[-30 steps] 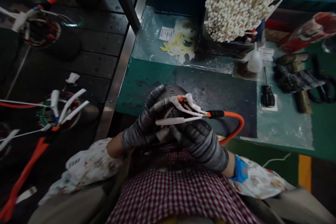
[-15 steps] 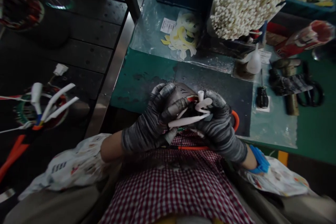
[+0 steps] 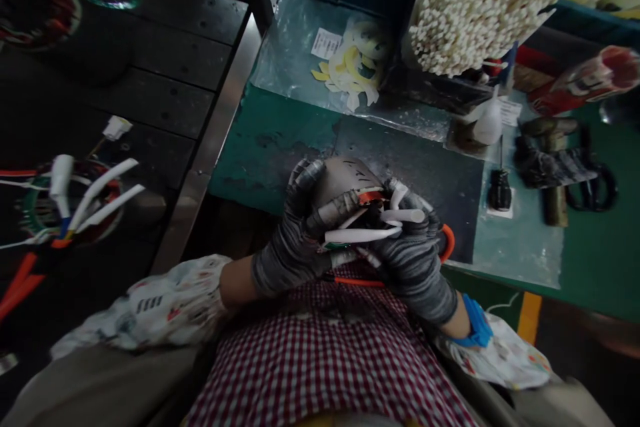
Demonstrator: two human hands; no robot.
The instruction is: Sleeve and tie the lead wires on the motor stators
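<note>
head view — left hand [image 3: 290, 240] and right hand [image 3: 413, 267], both gloved, sit close together, clamped on a wired motor stator [image 3: 347, 183] over the green bench mat [image 3: 280, 140] — white-sleeved leads [image 3: 355, 235] fan between them, an orange cable [image 3: 447, 243] curving past the right hand.

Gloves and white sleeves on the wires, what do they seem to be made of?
The gloves look like knit fabric, matte with grey bands. The sleeves look like smooth, faintly shiny plastic or rubber; the dim light leaves which open.
</note>
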